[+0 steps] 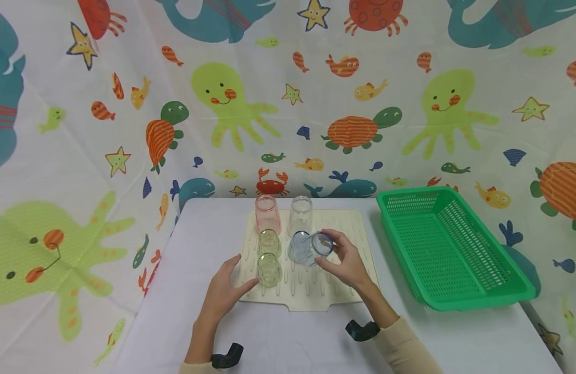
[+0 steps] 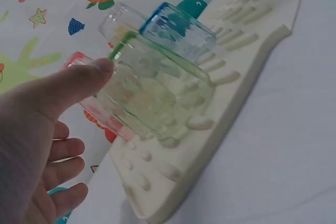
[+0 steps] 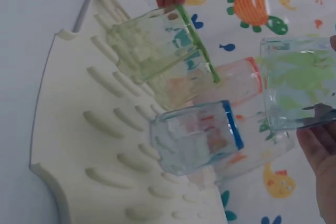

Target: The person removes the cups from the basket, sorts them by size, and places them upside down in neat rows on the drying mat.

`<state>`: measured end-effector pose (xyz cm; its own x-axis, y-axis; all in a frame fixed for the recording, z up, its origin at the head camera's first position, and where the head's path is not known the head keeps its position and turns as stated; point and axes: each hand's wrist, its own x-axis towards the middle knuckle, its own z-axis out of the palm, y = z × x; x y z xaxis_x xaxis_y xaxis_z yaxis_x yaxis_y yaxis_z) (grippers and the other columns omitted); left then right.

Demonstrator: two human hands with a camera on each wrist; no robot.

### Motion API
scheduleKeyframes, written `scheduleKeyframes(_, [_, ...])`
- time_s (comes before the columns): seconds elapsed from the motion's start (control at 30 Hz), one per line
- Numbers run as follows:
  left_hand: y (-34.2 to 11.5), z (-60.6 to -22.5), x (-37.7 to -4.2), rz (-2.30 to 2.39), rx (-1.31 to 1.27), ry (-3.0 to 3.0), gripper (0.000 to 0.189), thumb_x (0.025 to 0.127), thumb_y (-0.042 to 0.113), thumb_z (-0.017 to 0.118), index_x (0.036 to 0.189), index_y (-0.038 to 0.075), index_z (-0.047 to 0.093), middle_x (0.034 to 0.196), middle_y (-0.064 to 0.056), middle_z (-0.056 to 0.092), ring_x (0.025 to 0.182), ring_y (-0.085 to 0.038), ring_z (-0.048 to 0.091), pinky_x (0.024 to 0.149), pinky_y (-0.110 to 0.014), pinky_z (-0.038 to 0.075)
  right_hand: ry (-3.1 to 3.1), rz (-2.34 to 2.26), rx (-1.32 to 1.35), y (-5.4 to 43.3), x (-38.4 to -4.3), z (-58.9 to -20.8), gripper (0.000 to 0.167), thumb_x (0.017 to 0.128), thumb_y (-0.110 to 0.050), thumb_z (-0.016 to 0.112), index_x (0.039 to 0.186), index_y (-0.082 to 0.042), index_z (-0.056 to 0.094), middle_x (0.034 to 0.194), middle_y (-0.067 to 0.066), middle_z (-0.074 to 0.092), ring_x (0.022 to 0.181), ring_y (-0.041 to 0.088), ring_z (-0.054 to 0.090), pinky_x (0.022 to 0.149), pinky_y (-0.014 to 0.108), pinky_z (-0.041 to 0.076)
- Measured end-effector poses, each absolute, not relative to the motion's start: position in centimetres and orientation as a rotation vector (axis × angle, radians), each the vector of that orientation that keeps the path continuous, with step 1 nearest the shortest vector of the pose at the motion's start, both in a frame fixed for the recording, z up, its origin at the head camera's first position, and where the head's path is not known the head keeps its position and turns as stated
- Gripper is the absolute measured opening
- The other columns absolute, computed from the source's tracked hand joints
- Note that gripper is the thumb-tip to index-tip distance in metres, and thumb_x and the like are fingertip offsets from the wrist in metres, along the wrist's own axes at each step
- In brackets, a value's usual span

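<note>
My right hand (image 1: 346,259) holds a blue-rimmed glass (image 1: 319,246) above the mat, tilted with its mouth toward me; the right wrist view shows its clear ribbed wall (image 3: 296,82). Another blue-rimmed glass (image 3: 197,137) stands on the cream drying mat (image 1: 311,298). Beside the mat's left edge, my left hand (image 1: 224,288) is spread, its thumb close to the rim of the nearer green glass (image 1: 269,270); whether they touch, I cannot tell. Behind that stands a second green glass (image 1: 269,240), then a pink glass (image 1: 267,215). A clear glass (image 1: 300,214) is at the back.
To the right, a green plastic basket (image 1: 426,244) sits on the white-covered table (image 1: 199,228). A sea-animal curtain (image 1: 269,171) hangs behind the table and along its sides. Dark bands (image 1: 362,330) are on both wrists.
</note>
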<state>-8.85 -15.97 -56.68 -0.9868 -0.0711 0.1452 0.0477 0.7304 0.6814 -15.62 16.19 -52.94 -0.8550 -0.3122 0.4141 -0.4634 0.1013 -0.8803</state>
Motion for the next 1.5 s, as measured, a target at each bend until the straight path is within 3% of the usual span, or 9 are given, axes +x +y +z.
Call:
scheduleKeyframes(0.13, [-16.1, -58.5, -8.8, -1.103, 0.064, -2.860, 0.094, 0.081, 0.047, 0.081, 0.151, -0.002, 0.040, 0.155, -0.023, 0.043, 0.146, -0.041, 0.038, 0.120, -0.056, 0.037, -2.309, 1.749, 0.768, 15.8, -15.5, -53.9, 0.062, 0.083, -0.005, 0.079, 0.138, -0.004, 0.052, 0.135, 0.017, 0.060, 0.123, 0.036, 0.058, 0.108, 0.028, 0.054])
scheduleKeyframes(0.27, [-16.0, -59.9, -8.8, -1.063, 0.099, -2.931, 0.101, 0.080, 0.050, 0.081, 0.152, -0.005, 0.035, 0.160, -0.023, 0.035, 0.150, -0.041, 0.031, 0.124, -0.055, 0.031, -2.366, 1.668, 0.748, 15.3, -15.4, -54.8, 0.062, 0.082, -0.010, 0.082, 0.137, -0.007, 0.054, 0.134, 0.013, 0.060, 0.121, 0.033, 0.060, 0.105, 0.039, 0.056])
scheduleKeyframes(0.47, [-16.0, -61.0, -8.6, -1.002, 0.082, -2.952, 0.104, 0.079, 0.052, 0.081, 0.150, -0.008, 0.036, 0.159, -0.027, 0.033, 0.150, -0.044, 0.028, 0.125, -0.057, 0.027, -2.405, 1.601, 0.709, 14.6, -15.1, -56.5, 0.063, 0.082, -0.016, 0.083, 0.137, -0.004, 0.054, 0.131, 0.010, 0.058, 0.122, 0.033, 0.061, 0.104, 0.046, 0.056])
scheduleKeyframes(0.97, [-16.0, -61.6, -8.3, -0.953, 0.098, -2.994, 0.117, 0.069, 0.062, 0.083, 0.151, -0.008, 0.036, 0.160, -0.025, 0.032, 0.152, -0.040, 0.025, 0.129, -0.051, 0.021, -2.445, 1.566, 0.730, 13.6, -14.5, -59.0, 0.060, 0.079, -0.013, 0.085, 0.131, -0.006, 0.056, 0.125, 0.008, 0.062, 0.119, 0.030, 0.064, 0.102, 0.042, 0.058])
scheduleKeyframes(1.5, [-16.1, -61.6, -8.0, -0.936, 0.077, -2.986, 0.119, 0.066, 0.062, 0.084, 0.150, -0.007, 0.037, 0.160, -0.025, 0.034, 0.151, -0.041, 0.027, 0.127, -0.053, 0.025, -2.493, 1.495, 0.781, 13.2, -14.7, -60.1, 0.062, 0.079, -0.017, 0.086, 0.131, -0.004, 0.055, 0.125, 0.010, 0.061, 0.119, 0.031, 0.064, 0.103, 0.040, 0.057])
